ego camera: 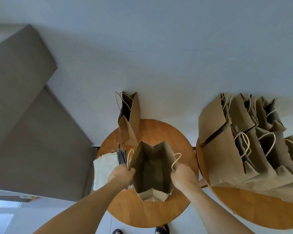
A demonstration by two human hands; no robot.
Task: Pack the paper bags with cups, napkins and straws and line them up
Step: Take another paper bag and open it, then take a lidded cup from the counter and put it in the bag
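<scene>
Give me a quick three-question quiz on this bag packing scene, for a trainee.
1. True or false: the open bag the person holds already contains cups.
2. What lies right beside the left hand? A) black straws B) a kettle C) a laptop
3. Fill in: the white napkins lie to the ____ of the straws.
Key: 1 false; 2 A; 3 left.

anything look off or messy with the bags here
Nothing spilled or torn. The bags on the right table crowd together and appear to lean on each other, not a neat line, though the wide lens may exaggerate that. The lone bag behind the held bag is only half opened.
</scene>
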